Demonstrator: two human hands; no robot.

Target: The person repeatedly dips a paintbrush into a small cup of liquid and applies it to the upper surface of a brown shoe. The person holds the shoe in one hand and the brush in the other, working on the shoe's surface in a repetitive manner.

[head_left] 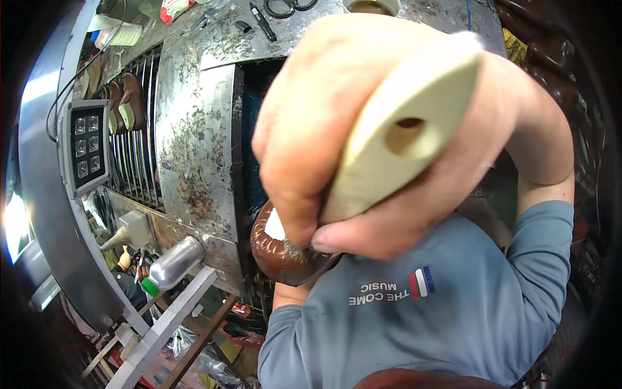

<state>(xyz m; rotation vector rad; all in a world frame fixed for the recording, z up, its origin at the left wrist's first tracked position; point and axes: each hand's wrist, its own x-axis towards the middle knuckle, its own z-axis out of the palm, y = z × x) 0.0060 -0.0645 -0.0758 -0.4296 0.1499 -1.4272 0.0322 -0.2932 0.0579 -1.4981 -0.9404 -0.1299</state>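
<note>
Very close to the camera, my right hand [317, 123] is closed around the pale yellow handle of a brush [369, 172], a flat piece that tapers and has a round hole near its upper end. Its dark, frayed tip reaches the underside of a brown leather shoe [269, 258]. Gathered pleats run along the shoe's edge, beside a white patch. Below the shoe a bit of my left forearm [291, 295] shows. My left hand is hidden behind the shoe and my right hand, so its fingers cannot be seen.
A stained metal bench [194, 139] lies at left and ahead, with a black marker [262, 21], scissors [288, 6] and a bowl [370, 8]. Brown shoes [131, 100] rest on a barred rack. A lamp [88, 148], a green-capped bottle [175, 262] and a frame [162, 334] stand left.
</note>
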